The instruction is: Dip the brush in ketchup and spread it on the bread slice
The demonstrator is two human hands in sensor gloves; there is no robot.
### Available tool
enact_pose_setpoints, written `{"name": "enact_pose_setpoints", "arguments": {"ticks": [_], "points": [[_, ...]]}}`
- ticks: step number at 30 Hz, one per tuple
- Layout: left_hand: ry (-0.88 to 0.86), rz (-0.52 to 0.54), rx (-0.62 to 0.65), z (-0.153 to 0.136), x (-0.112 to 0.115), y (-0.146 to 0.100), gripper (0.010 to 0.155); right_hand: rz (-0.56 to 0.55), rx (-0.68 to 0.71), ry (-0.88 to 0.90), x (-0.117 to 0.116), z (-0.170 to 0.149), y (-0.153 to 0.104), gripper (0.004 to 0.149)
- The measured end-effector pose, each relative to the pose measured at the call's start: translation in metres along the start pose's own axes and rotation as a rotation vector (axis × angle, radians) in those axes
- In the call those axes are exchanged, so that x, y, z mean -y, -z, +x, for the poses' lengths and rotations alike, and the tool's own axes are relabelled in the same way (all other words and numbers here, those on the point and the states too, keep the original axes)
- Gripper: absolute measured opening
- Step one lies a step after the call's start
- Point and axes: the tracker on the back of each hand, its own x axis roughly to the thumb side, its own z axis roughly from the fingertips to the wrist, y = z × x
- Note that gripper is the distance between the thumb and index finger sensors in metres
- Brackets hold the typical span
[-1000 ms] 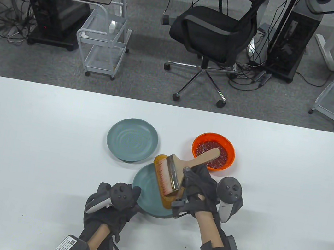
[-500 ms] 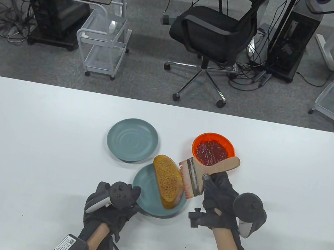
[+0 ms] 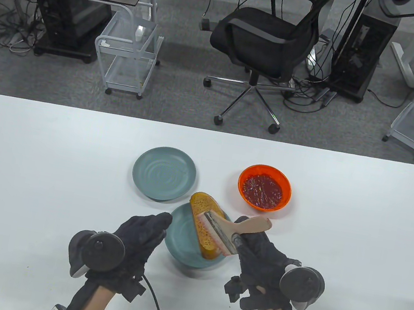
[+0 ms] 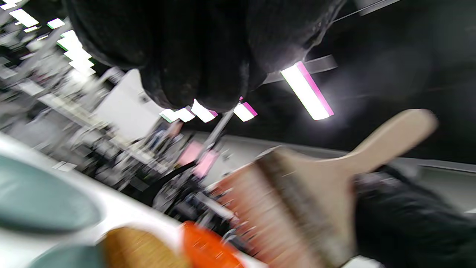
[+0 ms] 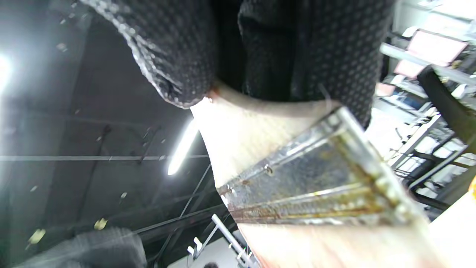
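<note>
A bread slice [image 3: 205, 238] lies on the near teal plate [image 3: 179, 237]. My right hand [image 3: 251, 245] grips the wooden handle of a wide brush [image 3: 232, 228], whose reddish bristles rest on the slice's far half. In the right wrist view my fingers [image 5: 297, 48] curl over the handle above the rusty metal ferrule [image 5: 316, 190]. My left hand [image 3: 157, 224] reaches forward with straight fingers touching the plate's left rim. The orange ketchup bowl [image 3: 264, 188] sits behind and to the right. The left wrist view is blurred and shows the brush [image 4: 297, 197], bread [image 4: 141, 249] and bowl [image 4: 208, 247].
An empty teal plate [image 3: 164, 173] stands behind and left of the bread plate. A black cable [image 3: 157, 309] trails from my left wrist across the near table. Beyond the far table edge stands an office chair [image 3: 265, 46].
The brush moved from the bread out to its right, then back onto it. My left hand turned and reached forward to the plate's rim.
</note>
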Motion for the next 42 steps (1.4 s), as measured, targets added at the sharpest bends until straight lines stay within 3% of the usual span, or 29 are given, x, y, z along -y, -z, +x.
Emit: {"name": "enact_pose_setpoints", "arguments": {"ticks": [5, 8, 11, 13, 16, 27, 29, 33, 37, 40, 42], "points": [[-0.012, -0.043, 0.075, 0.031, 0.012, 0.0, 0.065, 0.175, 0.143, -0.053, -0.024, 0.02, -0.003, 0.044], [-0.004, -0.101, 0.12, 0.034, 0.019, 0.001, 0.063, 0.272, 0.248, -0.131, -0.035, 0.032, -0.006, 0.044], [0.102, -0.143, 0.137, 0.038, 0.023, 0.0, 0.058, 0.31, 0.307, -0.169, -0.043, 0.041, -0.01, 0.043], [0.085, -0.141, 0.129, 0.035, 0.022, 0.001, 0.052, 0.341, 0.336, -0.213, -0.047, 0.042, -0.014, 0.044], [0.061, -0.178, 0.125, 0.029, 0.023, 0.001, 0.05, 0.347, 0.343, -0.235, -0.05, 0.041, -0.017, 0.043], [-0.031, -0.054, 0.186, 0.027, 0.02, -0.001, 0.042, 0.301, 0.305, -0.303, -0.045, 0.044, -0.016, 0.042], [-0.034, -0.037, 0.174, 0.025, 0.018, -0.002, 0.041, 0.29, 0.303, -0.344, -0.04, 0.045, -0.015, 0.045], [-0.041, 0.028, 0.141, 0.017, 0.01, -0.002, 0.041, 0.152, 0.262, -0.418, -0.007, 0.042, -0.014, 0.046], [0.002, 0.056, 0.109, 0.004, 0.006, -0.005, 0.041, 0.045, 0.099, -0.443, 0.035, 0.024, -0.019, 0.046], [0.048, 0.065, 0.107, -0.005, 0.003, -0.007, 0.041, 0.053, 0.029, -0.564, 0.054, -0.002, -0.028, 0.052], [0.096, 0.083, 0.117, -0.011, 0.001, -0.008, 0.041, 0.117, -0.057, -0.651, 0.058, -0.02, -0.034, 0.057]]}}
